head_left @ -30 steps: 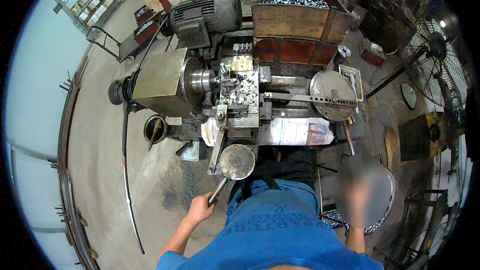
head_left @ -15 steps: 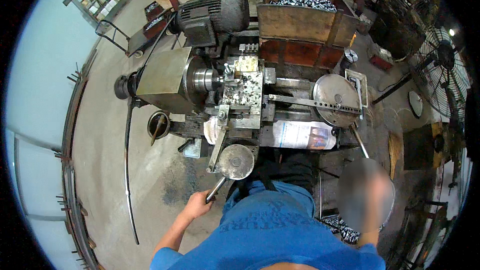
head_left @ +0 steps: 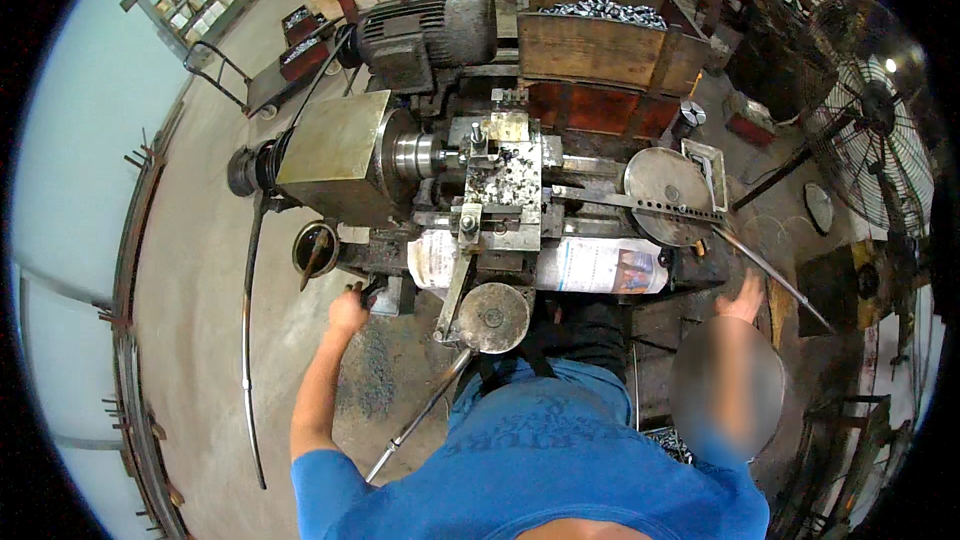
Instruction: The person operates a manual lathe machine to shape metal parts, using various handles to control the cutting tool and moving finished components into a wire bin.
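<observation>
My left hand point(head_left: 348, 310) is low at the machine's front left, fingers curled at a short dark handle point(head_left: 374, 286) over a small pale box point(head_left: 394, 296). The fingertips are partly hidden, but they look closed on the handle. My right hand point(head_left: 740, 300) has its fingers stretched out, just left of a long steel lever point(head_left: 775, 275), and seems apart from it. A grey blur covers the right forearm. A second lever point(head_left: 420, 415) slants down from a round metal disc point(head_left: 493, 318), untouched. The lathe's carriage point(head_left: 505, 180) stands right of the chuck point(head_left: 412, 155).
Left of the machine stands a dark pot point(head_left: 317, 248) with a stick in it. Behind are a motor point(head_left: 430, 25) and a wooden crate point(head_left: 590, 45) of small metal parts. A fan point(head_left: 870, 110) is at right. Printed sheets point(head_left: 610, 265) cover the front rail.
My left hand has left its lever and moved up to the dark handle. My right hand has moved up, off the blurred spot. The carriage has shifted right, away from the chuck.
</observation>
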Demonstrator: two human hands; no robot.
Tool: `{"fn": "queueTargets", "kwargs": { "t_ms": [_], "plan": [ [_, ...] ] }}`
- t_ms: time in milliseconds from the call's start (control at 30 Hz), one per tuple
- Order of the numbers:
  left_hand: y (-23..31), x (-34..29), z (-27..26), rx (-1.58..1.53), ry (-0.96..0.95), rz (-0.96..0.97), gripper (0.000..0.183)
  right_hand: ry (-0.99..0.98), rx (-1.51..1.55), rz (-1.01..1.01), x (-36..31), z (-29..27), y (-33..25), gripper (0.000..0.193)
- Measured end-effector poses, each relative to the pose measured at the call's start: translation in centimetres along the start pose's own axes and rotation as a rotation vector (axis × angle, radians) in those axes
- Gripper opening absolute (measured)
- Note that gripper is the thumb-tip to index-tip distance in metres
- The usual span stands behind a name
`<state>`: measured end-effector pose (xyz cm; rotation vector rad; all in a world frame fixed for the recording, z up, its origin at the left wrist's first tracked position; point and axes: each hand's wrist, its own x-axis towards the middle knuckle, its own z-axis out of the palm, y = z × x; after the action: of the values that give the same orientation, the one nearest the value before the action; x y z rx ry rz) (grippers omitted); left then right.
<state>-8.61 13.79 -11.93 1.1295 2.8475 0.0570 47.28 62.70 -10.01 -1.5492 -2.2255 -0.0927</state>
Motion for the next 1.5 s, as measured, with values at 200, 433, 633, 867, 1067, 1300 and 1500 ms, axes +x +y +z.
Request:
{"fn": "queueTargets", "kwargs": {
  "t_ms": [200, 433, 633, 867, 1067, 1300, 1500],
  "plan": [
    [-2.0, 3.0, 7.5, 0.185, 0.02, 0.048, 0.041, -0.331, 0.185, 0.106, -8.9, -1.8, -4.5, 0.043],
    [-0.6, 2.0, 11.5, -0.014, -0.013, -0.189, 0.033, -0.349, 0.312, 0.098, -4.7, -4.0, -7.3, 0.036],
    [-2.0, 1.4, 9.6, -0.006, -0.006, -0.081, 0.029, -0.205, 0.537, -0.311, 5.0, -9.6, -18.2, 0.038],
    [-5.1, -0.9, -5.4, -0.588, 0.025, -0.162, 0.037, -0.205, 0.573, -1.068, 8.2, -10.0, -41.5, 0.038],
    [-15.1, -8.7, -16.1, -0.257, 0.438, -0.616, 0.037, -0.328, -0.059, -1.256, 7.4, -7.7, -52.3, 0.03],
    [-1.8, -12.1, -11.4, -0.111, 0.384, -0.698, 0.049, -0.476, -0.004, -1.189, 7.7, -6.6, -52.9, 0.027],
    [-3.3, -12.2, -11.7, -0.375, 0.286, -0.601, 0.033, -0.277, 0.105, -1.214, 8.0, -5.9, -51.2, 0.021]
  ]
}}
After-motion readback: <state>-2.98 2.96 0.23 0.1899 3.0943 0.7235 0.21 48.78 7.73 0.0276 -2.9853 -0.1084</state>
